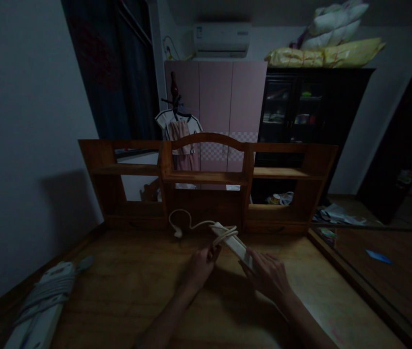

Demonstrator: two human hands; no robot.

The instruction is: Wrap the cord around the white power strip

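A white power strip [232,243] lies slantwise over the middle of the wooden desk [125,291], its cord partly coiled round the far end. My right hand [267,274] grips the strip's near end. My left hand [202,264] pinches the cord beside the strip's left side. The loose cord [187,224] loops away to the left and ends in a plug [178,234] lying on the desk.
A second white power strip [45,303] with wrapped cord lies at the desk's near left corner. A low wooden shelf unit [206,179] stands along the desk's back edge. Behind are a pink wardrobe [227,102], a dark cabinet [311,111] and a hanging shirt [178,128].
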